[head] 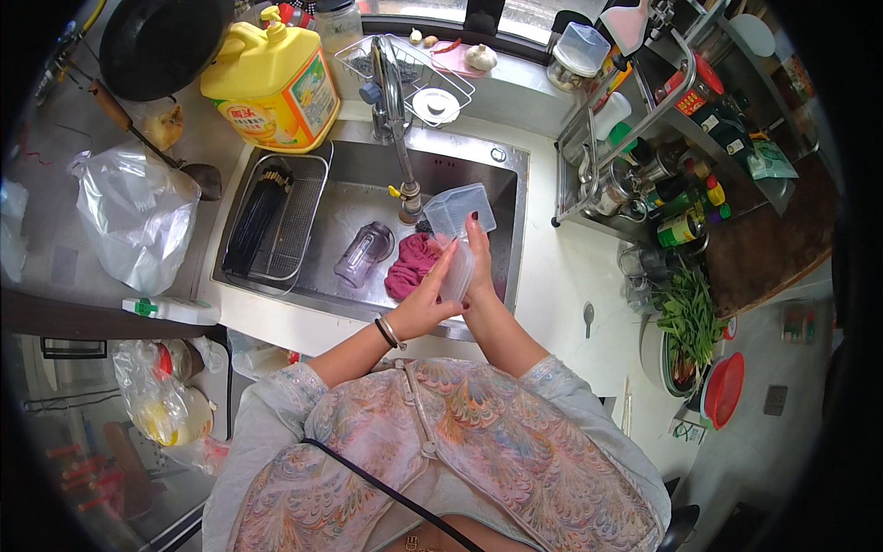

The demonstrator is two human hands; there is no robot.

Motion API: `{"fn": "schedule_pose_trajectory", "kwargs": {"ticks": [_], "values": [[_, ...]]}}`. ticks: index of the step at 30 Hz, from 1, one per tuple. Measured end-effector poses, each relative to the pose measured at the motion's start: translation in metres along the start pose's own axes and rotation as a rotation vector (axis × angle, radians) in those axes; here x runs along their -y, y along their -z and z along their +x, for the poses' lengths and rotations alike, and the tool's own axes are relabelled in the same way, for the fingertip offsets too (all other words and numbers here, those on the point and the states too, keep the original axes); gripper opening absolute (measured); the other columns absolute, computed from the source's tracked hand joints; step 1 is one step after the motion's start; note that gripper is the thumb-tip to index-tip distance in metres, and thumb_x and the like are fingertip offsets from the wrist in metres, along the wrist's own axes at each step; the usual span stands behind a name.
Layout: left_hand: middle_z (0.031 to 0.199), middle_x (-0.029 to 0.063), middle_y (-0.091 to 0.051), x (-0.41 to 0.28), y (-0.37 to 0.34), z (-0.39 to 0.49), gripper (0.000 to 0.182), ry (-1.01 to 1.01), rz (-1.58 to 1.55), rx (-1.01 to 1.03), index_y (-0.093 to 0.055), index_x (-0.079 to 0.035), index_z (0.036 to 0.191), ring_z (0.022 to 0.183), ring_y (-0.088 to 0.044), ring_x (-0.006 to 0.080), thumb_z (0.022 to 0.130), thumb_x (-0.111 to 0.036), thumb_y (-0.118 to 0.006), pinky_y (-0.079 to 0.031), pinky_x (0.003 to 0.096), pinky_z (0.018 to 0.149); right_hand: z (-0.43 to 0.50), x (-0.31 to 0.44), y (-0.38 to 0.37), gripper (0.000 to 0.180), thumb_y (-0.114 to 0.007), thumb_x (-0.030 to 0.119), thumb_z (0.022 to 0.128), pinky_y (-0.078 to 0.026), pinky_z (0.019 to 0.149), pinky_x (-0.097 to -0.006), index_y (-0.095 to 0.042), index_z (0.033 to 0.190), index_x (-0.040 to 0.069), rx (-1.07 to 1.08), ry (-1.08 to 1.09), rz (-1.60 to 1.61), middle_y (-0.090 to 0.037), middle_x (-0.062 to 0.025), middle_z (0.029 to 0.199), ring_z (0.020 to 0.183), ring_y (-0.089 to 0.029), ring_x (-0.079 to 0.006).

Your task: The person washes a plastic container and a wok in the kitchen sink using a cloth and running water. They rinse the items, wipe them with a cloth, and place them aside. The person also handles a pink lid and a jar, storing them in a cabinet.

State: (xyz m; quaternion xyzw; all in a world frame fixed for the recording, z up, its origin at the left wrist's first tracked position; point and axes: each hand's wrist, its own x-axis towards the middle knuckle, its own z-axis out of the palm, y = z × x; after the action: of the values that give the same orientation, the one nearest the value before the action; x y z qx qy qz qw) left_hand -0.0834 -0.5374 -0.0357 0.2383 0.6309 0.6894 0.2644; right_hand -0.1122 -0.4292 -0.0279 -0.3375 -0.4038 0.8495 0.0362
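Observation:
Over the right part of the steel sink (331, 214), my left hand (429, 293) and my right hand (479, 259) hold a clear plastic lid (457, 274) between them, tilted on edge. Behind my hands a clear plastic container (461, 207) lies in the basin. A crumpled dark pink cloth (411, 268) is left of my hands, on the sink floor. Farther left a purple-tinted clear jar (364, 254) lies on its side. The faucet (397, 103) reaches down over the basin from behind.
A wire basket (314, 207) holding black chopsticks (259, 221) stands at the sink's left. Behind it are a yellow detergent jug (276, 90) and a black wok (165, 48). On the right stand a metal rack (621, 152) with bottles, a spoon (588, 319) and leafy greens (690, 324).

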Motion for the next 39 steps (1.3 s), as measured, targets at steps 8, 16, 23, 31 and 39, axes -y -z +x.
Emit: {"fn": "schedule_pose_trajectory", "kwargs": {"ticks": [8, 16, 23, 31, 39], "values": [[0.123, 0.0143, -0.043, -0.025, 0.01, -0.007, 0.091, 0.066, -0.134, -0.069, -0.018, -0.014, 0.143, 0.114, -0.049, 0.0234, 0.07, -0.008, -0.072, -0.051, 0.033, 0.083, 0.02, 0.009, 0.027, 0.082, -0.06, 0.061, 0.075, -0.051, 0.072, -0.0395, -0.03, 0.129, 0.007, 0.25, -0.211, 0.22, -0.055, -0.0205, 0.105, 0.085, -0.061, -0.0293], [0.123, 0.0138, -0.048, -0.038, 0.039, -0.033, 0.072, 0.035, -0.754, 0.02, -0.02, -0.013, 0.14, 0.104, -0.058, 0.0297, 0.082, -0.024, -0.06, -0.055, 0.0419, 0.076, 0.024, 0.075, 0.051, 0.068, -0.059, 0.042, 0.084, -0.053, 0.07, -0.0344, -0.027, 0.134, 0.008, 0.228, 0.09, -0.019, -0.054, -0.0163, 0.11, 0.093, -0.061, -0.0292], [0.121, 0.0189, -0.053, -0.035, 0.075, -0.07, 0.08, 0.169, -0.619, -0.296, -0.036, -0.005, 0.133, 0.102, -0.059, 0.0336, 0.072, -0.045, -0.068, -0.055, 0.0468, 0.075, 0.042, 0.167, 0.031, 0.085, -0.071, 0.026, 0.076, -0.048, 0.075, -0.0304, -0.018, 0.138, 0.003, 0.076, 0.725, -0.722, -0.052, -0.0189, 0.116, 0.092, -0.058, -0.0218], [0.115, 0.0159, -0.053, -0.026, 0.118, -0.109, 0.077, 0.051, -0.466, -0.519, -0.029, -0.006, 0.134, 0.095, -0.061, 0.0274, 0.074, -0.038, -0.067, -0.057, 0.0395, 0.07, 0.059, 0.268, -0.05, 0.087, -0.073, 0.026, 0.068, -0.036, 0.097, -0.0427, -0.025, 0.135, 0.0, -0.081, 1.404, -1.342, -0.041, -0.0259, 0.125, 0.115, -0.042, -0.0404], [0.117, 0.0144, -0.052, -0.007, 0.138, -0.114, 0.067, 0.052, -0.503, -0.621, -0.029, -0.007, 0.134, 0.096, -0.06, 0.026, 0.079, -0.03, -0.059, -0.057, 0.0378, 0.071, 0.116, 0.279, -0.083, 0.088, -0.075, 0.031, 0.066, -0.036, 0.093, -0.0462, -0.028, 0.134, 0.0, -0.285, 1.53, -1.423, -0.045, -0.0216, 0.122, 0.113, -0.044, -0.0372]]}}
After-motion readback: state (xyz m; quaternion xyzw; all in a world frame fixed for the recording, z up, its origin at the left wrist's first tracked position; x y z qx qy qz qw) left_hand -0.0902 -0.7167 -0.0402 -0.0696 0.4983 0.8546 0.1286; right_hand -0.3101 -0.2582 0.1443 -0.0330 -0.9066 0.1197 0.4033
